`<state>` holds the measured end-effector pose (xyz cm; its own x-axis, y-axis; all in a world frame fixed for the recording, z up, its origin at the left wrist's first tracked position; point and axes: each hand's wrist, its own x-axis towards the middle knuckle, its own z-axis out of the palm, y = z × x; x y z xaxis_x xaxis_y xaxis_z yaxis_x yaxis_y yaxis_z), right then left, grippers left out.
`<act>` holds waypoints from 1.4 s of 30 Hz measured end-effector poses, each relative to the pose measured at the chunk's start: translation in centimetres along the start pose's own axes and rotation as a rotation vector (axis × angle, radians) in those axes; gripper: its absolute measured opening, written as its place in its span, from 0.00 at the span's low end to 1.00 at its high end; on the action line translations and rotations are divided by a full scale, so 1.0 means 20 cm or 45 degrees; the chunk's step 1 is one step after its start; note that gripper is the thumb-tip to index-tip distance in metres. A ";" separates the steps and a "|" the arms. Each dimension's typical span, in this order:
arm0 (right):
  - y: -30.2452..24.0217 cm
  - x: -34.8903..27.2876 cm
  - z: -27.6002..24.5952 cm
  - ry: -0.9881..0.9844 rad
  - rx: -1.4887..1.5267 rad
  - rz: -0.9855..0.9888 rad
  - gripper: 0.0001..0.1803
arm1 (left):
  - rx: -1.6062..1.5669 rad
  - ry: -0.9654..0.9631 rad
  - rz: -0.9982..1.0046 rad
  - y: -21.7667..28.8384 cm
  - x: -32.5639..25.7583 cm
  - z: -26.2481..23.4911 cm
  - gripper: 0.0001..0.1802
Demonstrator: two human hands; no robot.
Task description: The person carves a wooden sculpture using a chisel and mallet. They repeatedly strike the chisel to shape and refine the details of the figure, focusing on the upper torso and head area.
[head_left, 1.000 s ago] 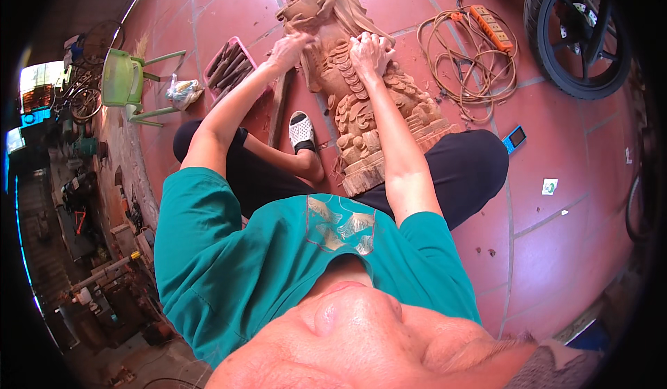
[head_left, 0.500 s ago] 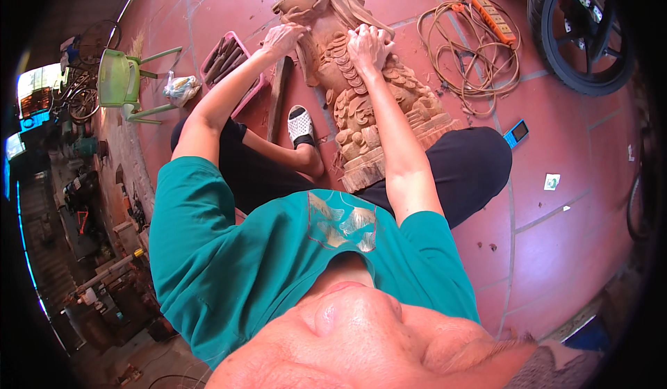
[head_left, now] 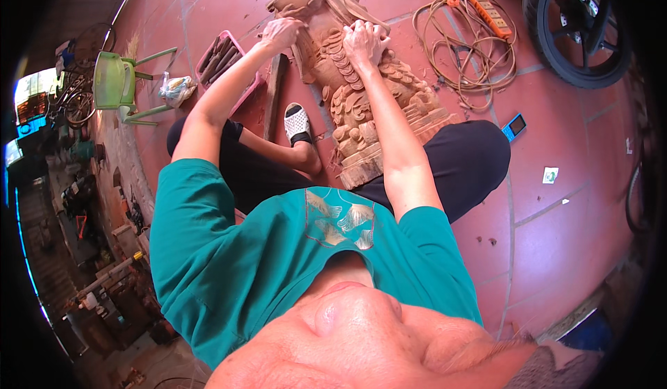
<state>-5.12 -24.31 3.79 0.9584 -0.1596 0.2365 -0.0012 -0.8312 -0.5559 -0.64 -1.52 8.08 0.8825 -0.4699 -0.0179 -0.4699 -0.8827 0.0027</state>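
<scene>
A carved wooden statue lies on its back on the floor before me, its base close to my legs and its head at the far end. At its left edge, my left hand has its fingers bent against the wood, gripping the side. My right hand presses on the statue's right side, beside a row of carved overlapping discs. Its fingers are curled in; whatever may be under them is too small or hidden to make out.
To the left stand a pink basket of chisel-like tools, a wooden bar, a plastic bag and a green chair. On the right lie a coiled cord with an orange power strip, a wheel and a blue phone.
The whole view has shifted slightly. Both hands keep to nearly the same spots on the statue, the right one moving only a little.
</scene>
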 end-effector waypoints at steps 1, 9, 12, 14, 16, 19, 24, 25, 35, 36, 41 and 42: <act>0.01 0.00 0.01 0.000 0.001 0.006 0.16 | 0.013 -0.143 0.003 0.09 -0.01 -0.02 0.13; -0.03 0.01 -0.05 -0.114 0.077 0.034 0.17 | 0.148 0.003 -0.084 0.05 0.03 -0.05 0.10; -0.03 0.00 -0.06 -0.114 0.081 0.012 0.18 | 0.237 -0.008 -0.133 -0.05 0.10 0.01 0.09; -0.04 0.00 -0.05 -0.094 0.021 -0.002 0.18 | 0.262 0.102 0.021 -0.03 0.09 0.07 0.08; -0.05 -0.01 -0.06 -0.119 0.069 -0.002 0.18 | 0.187 0.000 0.058 -0.04 0.06 0.08 0.07; 0.00 0.00 -0.05 -0.107 0.058 0.010 0.18 | 0.067 -0.280 0.053 0.11 0.05 0.04 0.06; -0.02 0.00 -0.02 -0.091 0.042 -0.008 0.19 | 0.006 -0.069 0.091 0.04 -0.02 0.03 0.08; -0.02 0.00 -0.02 -0.098 0.055 -0.007 0.18 | 0.022 0.037 0.059 0.00 -0.01 0.05 0.09; 0.00 -0.01 -0.01 -0.023 0.066 -0.040 0.17 | 0.120 -0.045 0.045 0.11 0.00 0.08 0.09; 0.01 0.00 0.00 -0.031 0.058 -0.031 0.17 | 0.099 -0.094 0.065 0.16 -0.04 0.07 0.09; 0.00 -0.01 0.00 0.029 0.035 -0.032 0.15 | -0.023 -0.142 0.129 0.24 -0.13 0.02 0.10; -0.01 -0.01 -0.01 0.008 0.042 -0.020 0.15 | -0.039 -0.183 0.109 0.23 -0.15 0.01 0.10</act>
<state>-5.27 -24.29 3.94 0.9566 -0.1500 0.2499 0.0232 -0.8155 -0.5784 -5.47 -4.20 7.86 0.8268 -0.5396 -0.1588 -0.5406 -0.8403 0.0410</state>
